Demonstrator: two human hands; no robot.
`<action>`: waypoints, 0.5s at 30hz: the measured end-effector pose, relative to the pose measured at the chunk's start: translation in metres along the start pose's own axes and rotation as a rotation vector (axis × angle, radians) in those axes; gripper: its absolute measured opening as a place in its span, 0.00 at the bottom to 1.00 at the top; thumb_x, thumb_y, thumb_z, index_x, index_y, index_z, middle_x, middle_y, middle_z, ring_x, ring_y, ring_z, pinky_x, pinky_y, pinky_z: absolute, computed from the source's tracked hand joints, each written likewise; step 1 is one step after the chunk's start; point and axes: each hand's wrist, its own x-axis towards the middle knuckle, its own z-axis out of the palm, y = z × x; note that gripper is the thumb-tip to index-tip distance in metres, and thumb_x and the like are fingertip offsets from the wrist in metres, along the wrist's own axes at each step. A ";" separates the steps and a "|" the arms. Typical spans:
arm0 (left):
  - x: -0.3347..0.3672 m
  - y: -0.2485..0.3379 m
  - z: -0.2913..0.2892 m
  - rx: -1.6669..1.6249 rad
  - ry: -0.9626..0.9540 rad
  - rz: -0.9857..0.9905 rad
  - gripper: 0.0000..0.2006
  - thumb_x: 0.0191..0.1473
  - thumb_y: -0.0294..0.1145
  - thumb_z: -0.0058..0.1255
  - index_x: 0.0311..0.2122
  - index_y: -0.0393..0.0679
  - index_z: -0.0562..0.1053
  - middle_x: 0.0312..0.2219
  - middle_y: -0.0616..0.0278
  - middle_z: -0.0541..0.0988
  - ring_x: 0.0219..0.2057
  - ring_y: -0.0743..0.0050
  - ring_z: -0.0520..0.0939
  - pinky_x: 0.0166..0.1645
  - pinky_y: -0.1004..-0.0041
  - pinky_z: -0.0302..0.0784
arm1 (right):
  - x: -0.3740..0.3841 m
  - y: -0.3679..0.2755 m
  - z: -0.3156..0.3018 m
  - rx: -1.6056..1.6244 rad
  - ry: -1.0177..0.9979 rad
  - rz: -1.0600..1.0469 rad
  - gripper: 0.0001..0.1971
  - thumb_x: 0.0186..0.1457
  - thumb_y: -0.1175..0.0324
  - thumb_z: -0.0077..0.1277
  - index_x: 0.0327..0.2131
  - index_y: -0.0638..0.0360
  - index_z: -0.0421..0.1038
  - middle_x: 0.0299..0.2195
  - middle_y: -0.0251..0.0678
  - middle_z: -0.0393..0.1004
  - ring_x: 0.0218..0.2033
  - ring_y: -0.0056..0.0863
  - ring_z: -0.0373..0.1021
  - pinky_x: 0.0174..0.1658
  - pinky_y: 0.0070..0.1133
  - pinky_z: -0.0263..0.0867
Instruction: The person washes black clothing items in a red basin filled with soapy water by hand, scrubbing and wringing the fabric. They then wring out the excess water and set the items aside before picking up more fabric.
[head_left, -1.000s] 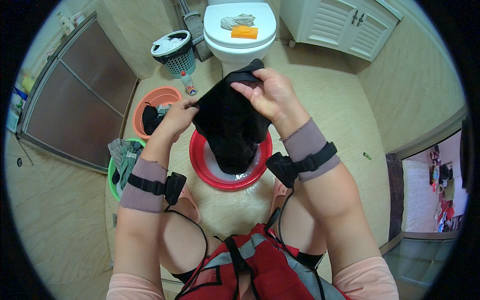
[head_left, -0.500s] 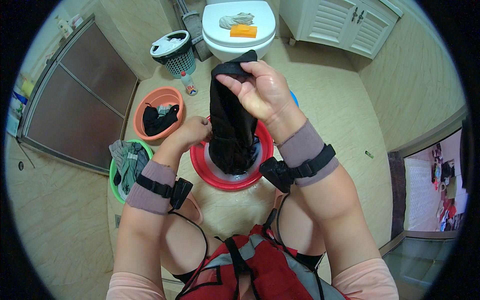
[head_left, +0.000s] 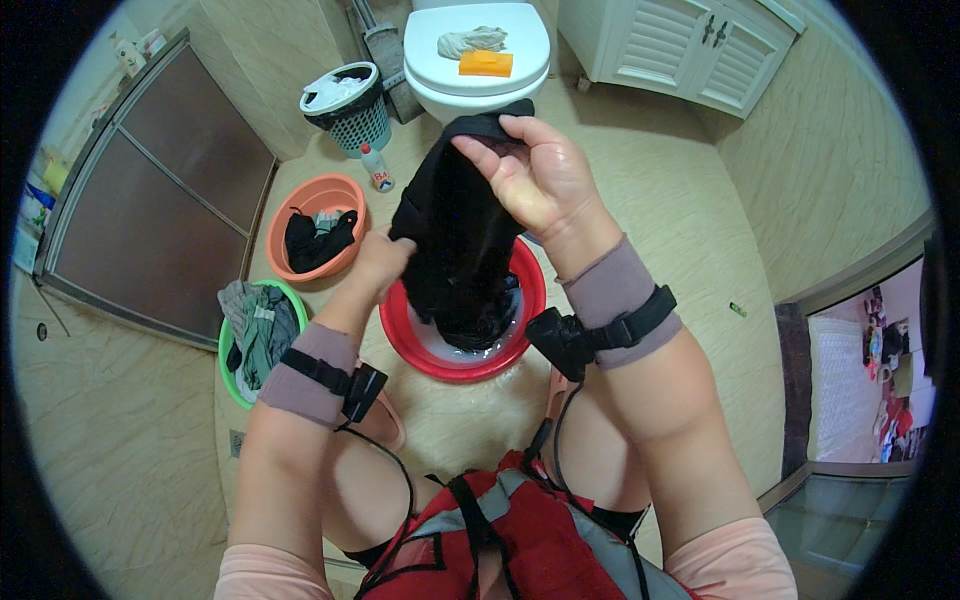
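A wet black garment [head_left: 450, 225], whose exact kind I cannot make out, hangs over the red basin [head_left: 465, 373], its lower end down in cloudy, sudsy water. My right hand [head_left: 550, 180] pinches its top edge, thumb above and fingers beneath, palm turned up. Lower down, my left hand [head_left: 383, 262] grips the garment's left side; the cloth partly hides those fingertips. Between the hands the fabric is spread fairly wide. Both forearms wear mauve wrist bands with black straps and small black devices.
To the left stand an orange basin [head_left: 345, 182] holding black and grey clothes and a green basin [head_left: 234, 385] of greenish clothes. A red-capped bottle [head_left: 377, 168] and a bin [head_left: 350, 125] are beyond. A cloth [head_left: 470, 41] and orange block [head_left: 486, 64] lie on the toilet lid [head_left: 425, 75].
The garment is spread wider, its left side pulled out to the left. My left hand has shifted slightly left onto its edge; my right hand has moved a little right with the top edge.
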 end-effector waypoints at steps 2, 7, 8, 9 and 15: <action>-0.003 0.020 -0.015 -0.081 0.004 -0.196 0.14 0.45 0.25 0.49 0.41 0.36 0.69 0.32 0.55 0.75 0.35 0.62 0.77 0.39 0.61 0.73 | 0.006 -0.002 -0.010 -0.029 0.053 -0.016 0.16 0.57 0.78 0.38 0.49 0.74 0.57 0.47 0.53 0.66 0.48 0.45 0.67 0.54 0.43 0.67; 0.006 0.030 -0.059 -0.484 -0.227 -0.271 0.15 0.48 0.34 0.46 0.42 0.43 0.70 0.36 0.61 0.77 0.37 0.63 0.77 0.42 0.59 0.72 | 0.019 -0.001 -0.025 -0.050 0.178 0.058 0.17 0.56 0.80 0.36 0.50 0.70 0.55 0.45 0.49 0.64 0.45 0.46 0.67 0.49 0.46 0.69; 0.001 0.038 -0.060 -0.542 -0.252 -0.269 0.14 0.48 0.33 0.45 0.42 0.42 0.70 0.35 0.61 0.77 0.36 0.63 0.78 0.42 0.62 0.73 | 0.021 0.002 -0.029 -0.049 0.180 0.061 0.17 0.56 0.80 0.36 0.50 0.70 0.55 0.45 0.49 0.64 0.45 0.46 0.67 0.49 0.46 0.69; -0.006 0.047 -0.062 -0.600 -0.276 -0.266 0.14 0.49 0.33 0.45 0.42 0.41 0.71 0.35 0.61 0.78 0.35 0.64 0.79 0.41 0.64 0.74 | 0.023 0.004 -0.034 -0.071 0.223 0.090 0.17 0.56 0.81 0.36 0.50 0.70 0.54 0.45 0.49 0.64 0.44 0.46 0.67 0.48 0.46 0.70; -0.021 0.074 -0.064 -0.827 -0.445 -0.086 0.16 0.56 0.32 0.44 0.46 0.33 0.69 0.40 0.52 0.78 0.40 0.61 0.80 0.49 0.62 0.76 | 0.029 0.036 -0.055 -0.325 0.265 0.291 0.11 0.55 0.78 0.39 0.42 0.70 0.59 0.37 0.48 0.67 0.36 0.44 0.71 0.41 0.41 0.74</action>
